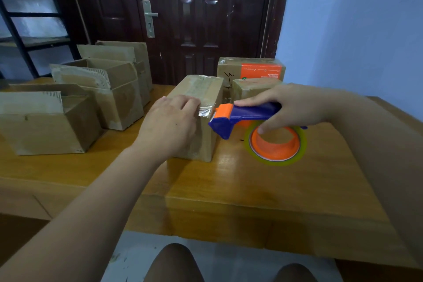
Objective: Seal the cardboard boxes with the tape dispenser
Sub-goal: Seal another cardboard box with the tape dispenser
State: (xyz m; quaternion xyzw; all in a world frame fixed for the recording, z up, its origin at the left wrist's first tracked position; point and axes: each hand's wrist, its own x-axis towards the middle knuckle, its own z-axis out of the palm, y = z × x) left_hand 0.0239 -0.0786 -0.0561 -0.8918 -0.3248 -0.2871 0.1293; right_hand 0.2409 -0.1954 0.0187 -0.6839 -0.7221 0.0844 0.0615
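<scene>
A closed cardboard box (201,91) stands in the middle of the wooden table (274,190), with clear tape along its top seam. My left hand (169,126) lies on the box's near top edge, fingers pressing the shiny tape end down. My right hand (295,107) grips the blue and orange tape dispenser (242,117) by its handle, just right of the box. The dispenser's orange cutter end touches the box's near right corner. Its roll of clear tape (275,144) hangs below my hand, above the table.
Several open cardboard boxes (109,89) stand in a row at the left. Two closed boxes, one with an orange label (261,71), sit behind the dispenser. A dark door (199,18) is beyond the table, a metal shelf (27,30) at far left.
</scene>
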